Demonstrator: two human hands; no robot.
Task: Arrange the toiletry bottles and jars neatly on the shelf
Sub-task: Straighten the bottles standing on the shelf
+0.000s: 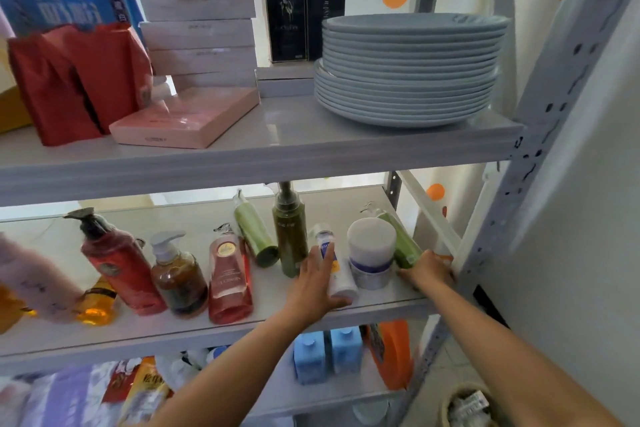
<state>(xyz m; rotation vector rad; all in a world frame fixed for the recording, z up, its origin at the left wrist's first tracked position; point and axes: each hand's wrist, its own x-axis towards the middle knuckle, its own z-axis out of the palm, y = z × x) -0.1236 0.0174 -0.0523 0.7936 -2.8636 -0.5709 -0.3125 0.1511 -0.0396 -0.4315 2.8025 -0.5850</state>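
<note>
**Both hands at the right end of the middle shelf**

A pale grey metal rack fills the frame, its perforated upright (540, 135) running down the right side against a white wall dotted with orange spots. The middle shelf (194, 333), glossy and off-white, carries the toiletries across the centre of the frame.

The left hand (313, 282) lies against a small white bottle with a blue label (334, 267), fingers (327, 258) spread along its side and the thumb hooked under its base at the shelf's front edge. The right hand (427, 270) sits at the far right, its fingers curled about the base of a tilted light green bottle (401, 243); how firmly they close I cannot tell. Between the two hands stands a white jar with a purple band (371, 253).

Left of the hands stand a dark green pump bottle (290, 236), a leaning light green bottle (254, 232), a pink bottle (228, 277), a brown pump bottle (178, 277) and a red pump bottle (116, 260).

On the upper shelf, a stack of grey plates (408, 69) sits upper right, with stacked boxes (204, 17) and a pink box (183, 118) to the left. Blue bottles (327, 354) stand on the lower shelf.
</note>
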